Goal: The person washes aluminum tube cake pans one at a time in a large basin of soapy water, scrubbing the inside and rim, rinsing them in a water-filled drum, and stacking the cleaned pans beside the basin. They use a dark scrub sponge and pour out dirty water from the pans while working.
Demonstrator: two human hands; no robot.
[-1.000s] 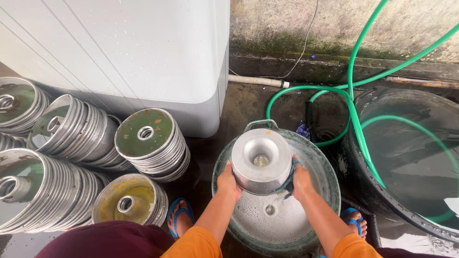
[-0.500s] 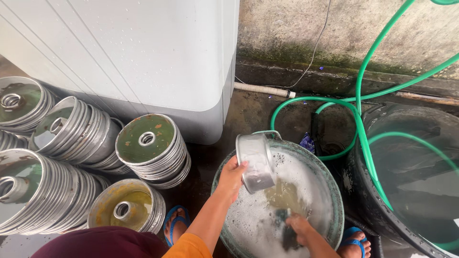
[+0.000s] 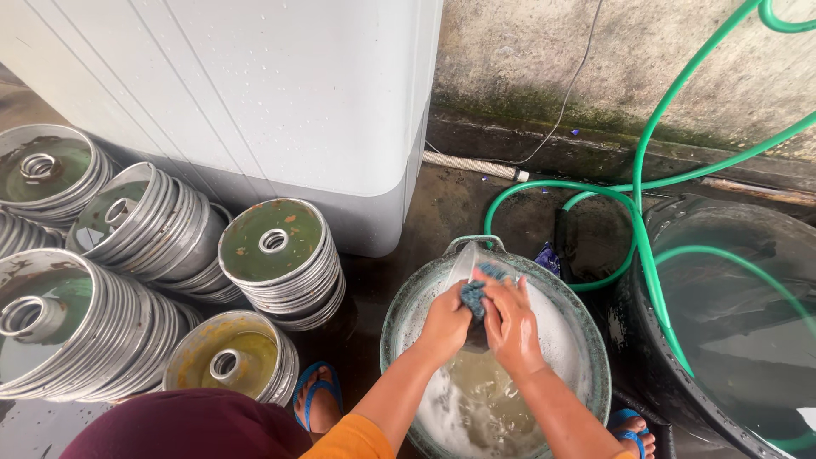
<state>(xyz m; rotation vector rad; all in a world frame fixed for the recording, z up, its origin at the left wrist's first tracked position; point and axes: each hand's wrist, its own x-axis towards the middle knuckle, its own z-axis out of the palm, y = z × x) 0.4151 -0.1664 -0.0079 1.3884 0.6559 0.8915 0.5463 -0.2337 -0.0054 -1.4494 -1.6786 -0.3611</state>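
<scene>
Gripping a metal mould [image 3: 466, 265], left hand [image 3: 446, 321], right hand [image 3: 512, 323] clutching blue scrubber [image 3: 473, 293], over soapy basin [image 3: 586, 336], stacked moulds [image 3: 280, 259] beside.

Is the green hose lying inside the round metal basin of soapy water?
No, the green hose loops over the wet floor and into the big black tub, not the round metal basin.

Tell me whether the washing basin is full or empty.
Partly full: the basin holds murky, foamy water below both hands, well under its rim.

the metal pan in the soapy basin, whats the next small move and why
Probably keep rubbing the blue scrubber around the metal pan: the left hand tilts it on edge over the suds, the right hand presses the scrubber on it, and the basin water looks murky, so it likely isn't clean.
</scene>
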